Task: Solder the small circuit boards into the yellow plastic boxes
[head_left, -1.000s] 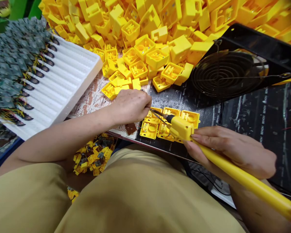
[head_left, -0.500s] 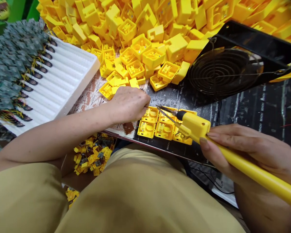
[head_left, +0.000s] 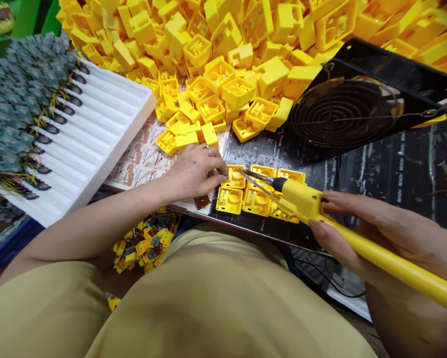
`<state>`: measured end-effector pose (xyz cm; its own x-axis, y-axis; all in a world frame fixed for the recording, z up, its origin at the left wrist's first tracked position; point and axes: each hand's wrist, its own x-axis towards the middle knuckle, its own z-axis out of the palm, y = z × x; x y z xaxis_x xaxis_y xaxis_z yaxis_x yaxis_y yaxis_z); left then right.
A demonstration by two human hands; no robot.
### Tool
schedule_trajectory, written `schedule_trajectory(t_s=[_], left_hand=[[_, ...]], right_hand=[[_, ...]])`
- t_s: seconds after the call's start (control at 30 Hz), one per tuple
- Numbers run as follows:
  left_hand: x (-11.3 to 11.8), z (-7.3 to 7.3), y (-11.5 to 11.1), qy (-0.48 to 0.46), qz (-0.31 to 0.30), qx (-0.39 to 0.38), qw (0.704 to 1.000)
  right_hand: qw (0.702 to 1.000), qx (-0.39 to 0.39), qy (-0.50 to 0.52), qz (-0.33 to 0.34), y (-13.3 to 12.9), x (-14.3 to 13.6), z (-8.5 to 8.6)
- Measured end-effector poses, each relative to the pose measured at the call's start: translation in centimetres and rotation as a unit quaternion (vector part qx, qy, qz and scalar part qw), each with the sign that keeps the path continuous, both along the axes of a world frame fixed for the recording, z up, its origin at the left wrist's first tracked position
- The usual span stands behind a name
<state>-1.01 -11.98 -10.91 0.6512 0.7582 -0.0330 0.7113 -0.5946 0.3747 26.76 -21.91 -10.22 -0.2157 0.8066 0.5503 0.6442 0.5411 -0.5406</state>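
Note:
My right hand is wrapped round a yellow soldering iron with a thin feed tube beside its tip. The iron points left, its tip over the upper left casing of a small block of open yellow plastic casings on the bench. Beside that same casing, my left hand has its fingers pinched together; whatever they hold is hidden or too small to name. A ring shows on one finger. Round speaker-like grilles and small metal parts are visible inside the casings.
A large heap of yellow casings covers the back of the bench. At the right stands a black fan. On the left, a white foam tray bears rows of grey wired parts. More yellow pieces lie below the bench edge.
My left hand has drawn back slightly left and down from the iron's tip, its fingers now turned toward the upper left casing. The soldering iron stays nearly in place; the view has shifted slightly.

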Motion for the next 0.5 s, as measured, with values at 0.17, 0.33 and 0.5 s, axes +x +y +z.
schedule_trajectory(t_s=[0.17, 0.33, 0.5], left_hand=[[0.8, 1.4, 0.1, 0.046, 0.041, -0.067, 0.996], [1.6, 2.1, 0.4, 0.081, 0.042, -0.077, 0.993], [2.0, 2.7, 0.6, 0.108, 0.048, -0.097, 0.988]], right_hand=[[0.989, 0.030, -0.018, 0.144, 1.1, -0.2, 0.9], [0.989, -0.018, -0.014, 0.149, 1.6, -0.3, 0.6], [0.985, 0.004, -0.026, 0.169, 2.4, -0.4, 0.6]])
